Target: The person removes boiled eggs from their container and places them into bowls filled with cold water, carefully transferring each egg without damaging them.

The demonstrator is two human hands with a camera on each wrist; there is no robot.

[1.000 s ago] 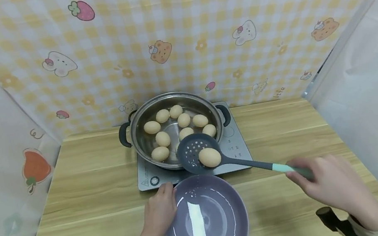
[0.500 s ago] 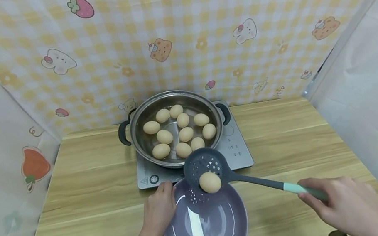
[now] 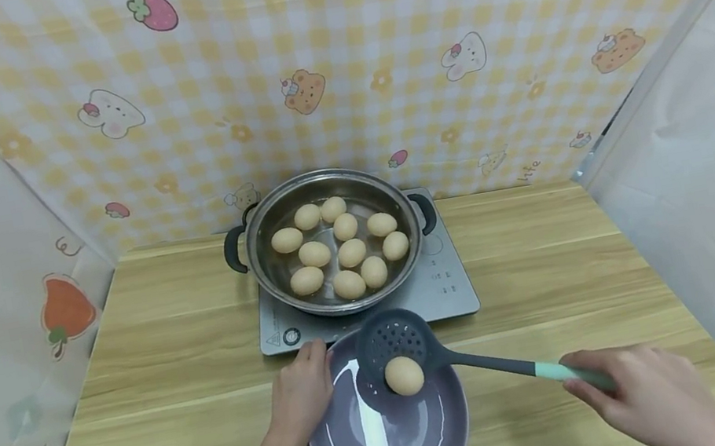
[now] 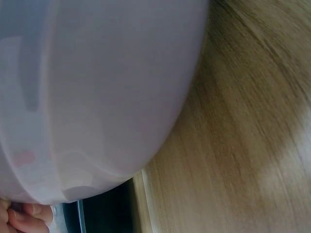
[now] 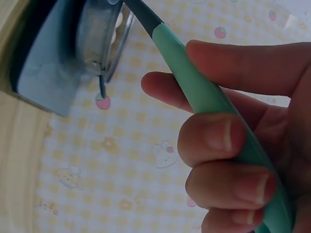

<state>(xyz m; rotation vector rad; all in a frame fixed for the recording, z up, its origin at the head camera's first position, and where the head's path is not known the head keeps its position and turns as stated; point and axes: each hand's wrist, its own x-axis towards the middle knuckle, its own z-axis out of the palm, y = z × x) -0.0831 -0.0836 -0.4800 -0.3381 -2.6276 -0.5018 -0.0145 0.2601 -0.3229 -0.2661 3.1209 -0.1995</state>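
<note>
Here, the right hand grips a mint-handled grey perforated ladle bearing a beige oval egg over a round purple plate the left hand holds.

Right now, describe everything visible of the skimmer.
The skimmer has a round, dark gray, perforated head, a matching neck and a mint-green handle, apparently silicone or plastic. It reaches diagonally over the purple dish, an egg resting on its head. The right-hand grip curls round the handle; whether the head touches the dish is unclear.
</note>
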